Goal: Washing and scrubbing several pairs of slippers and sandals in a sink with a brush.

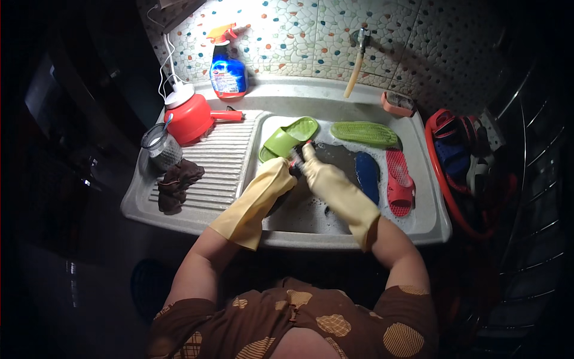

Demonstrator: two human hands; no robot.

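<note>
Both my hands wear cream rubber gloves and meet over the basin of a stone-like sink (309, 240). My left hand (283, 172) is closed on a dark shoe or sandal, largely hidden by the gloves. In my right hand (309, 162) is a small object, blurred, perhaps a brush, against that footwear. A green slide sandal (283, 138) lies just behind my hands. To the right, another green slipper (364, 133) rests sole up, a dark blue slipper (367, 176) lies in murky, soapy water, and a red slide (399, 184) leans along the basin's right side.
On the ribbed drainboard (219, 179) are a red long-handled dipper (190, 119), a glass jar (165, 150) and a brown cloth (177, 186). A blue spray bottle (228, 76), a tap hose (354, 76) and a pink soap dish (398, 104) stand behind. A red basin (441, 179) holds footwear at right.
</note>
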